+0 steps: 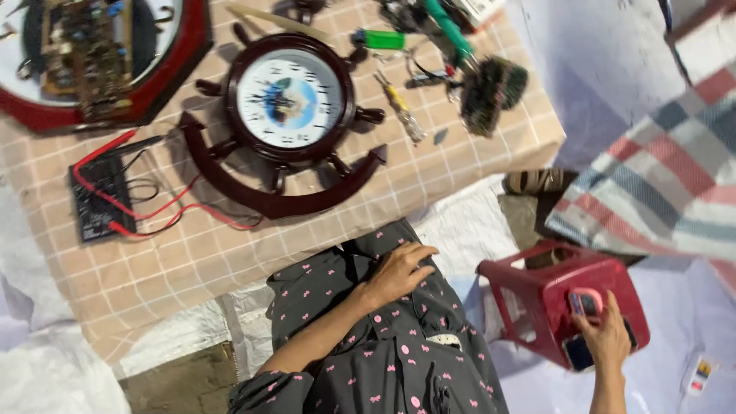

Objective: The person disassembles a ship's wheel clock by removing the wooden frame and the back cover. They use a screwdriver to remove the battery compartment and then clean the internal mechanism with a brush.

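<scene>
Paused mid-repair: left grip [399,270] lying flat and slack on the lap, right grip [606,337] clamped on a pink phone [586,301] above the red stool [548,295], ship-wheel clock [290,103] well beyond on the desk [192,253].

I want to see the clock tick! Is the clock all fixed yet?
Not yet, it seems. The ship-wheel clock lies face up on the checked cloth, with a black meter and its red leads beside it. Tools lie scattered above it. Nobody is touching it: the left hand rests on the lap, and the right hand holds a small pink device over a red stool.
</scene>
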